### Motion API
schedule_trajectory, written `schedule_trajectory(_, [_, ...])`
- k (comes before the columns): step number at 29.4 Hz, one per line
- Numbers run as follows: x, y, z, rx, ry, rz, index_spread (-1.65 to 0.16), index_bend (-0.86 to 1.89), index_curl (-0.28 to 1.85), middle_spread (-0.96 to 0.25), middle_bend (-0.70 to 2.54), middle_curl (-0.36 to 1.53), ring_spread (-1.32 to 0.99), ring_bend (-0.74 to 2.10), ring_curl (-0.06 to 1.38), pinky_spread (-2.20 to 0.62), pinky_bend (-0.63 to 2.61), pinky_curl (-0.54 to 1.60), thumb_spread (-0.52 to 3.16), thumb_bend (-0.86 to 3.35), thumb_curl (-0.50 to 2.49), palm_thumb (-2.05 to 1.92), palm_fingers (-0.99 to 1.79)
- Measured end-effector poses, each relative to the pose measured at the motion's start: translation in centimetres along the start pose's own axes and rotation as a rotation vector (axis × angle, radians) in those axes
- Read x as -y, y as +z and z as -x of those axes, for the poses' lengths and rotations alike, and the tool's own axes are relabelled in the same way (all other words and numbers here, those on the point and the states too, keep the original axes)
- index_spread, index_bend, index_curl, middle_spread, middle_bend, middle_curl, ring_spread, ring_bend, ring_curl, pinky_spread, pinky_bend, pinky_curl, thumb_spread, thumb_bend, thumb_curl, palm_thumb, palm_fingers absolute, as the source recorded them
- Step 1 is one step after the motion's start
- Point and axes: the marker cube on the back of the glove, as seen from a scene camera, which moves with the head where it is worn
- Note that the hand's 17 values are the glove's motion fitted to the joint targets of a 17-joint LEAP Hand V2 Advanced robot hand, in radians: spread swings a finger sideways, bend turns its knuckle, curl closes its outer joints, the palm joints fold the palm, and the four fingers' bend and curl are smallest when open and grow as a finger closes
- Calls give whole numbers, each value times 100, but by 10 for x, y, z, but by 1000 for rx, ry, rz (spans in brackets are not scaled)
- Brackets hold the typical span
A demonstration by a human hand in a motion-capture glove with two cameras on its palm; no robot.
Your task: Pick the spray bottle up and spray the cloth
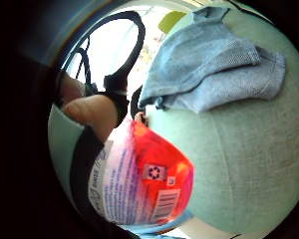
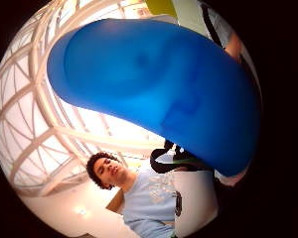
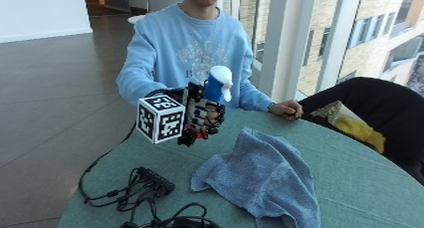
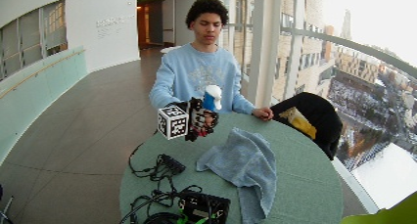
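right hand (image 3: 199, 116) fingers curled round spray bottle (image 3: 216, 84), held above counter (image 3: 358, 178) | blue cloth (image 3: 262, 175) at its 5 o'clock | bottle: light, rigid, slick plastic; hold neck under trigger

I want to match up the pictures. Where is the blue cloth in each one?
Little finger palm view: cloth crumpled on the green table, beyond the held spray bottle.
Thumb palm view: not in it.
Outside view: cloth on the table, below the right hand.
Wide outside view: cloth mid-table.
Shared landmark: the spray bottle.
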Motion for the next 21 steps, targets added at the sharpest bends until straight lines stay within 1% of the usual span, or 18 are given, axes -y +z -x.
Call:
schedule_trajectory(11, [12,9,-5,29,165,101,-19,14,38,-7,44,48,-6,57,42,21,17,25,89,-3,53,83,112])
schedule_trajectory(21, [9,17,-12,47,245,134,-18,14,38,-7,44,48,-5,57,42,22,17,26,92,-3,53,82,112])
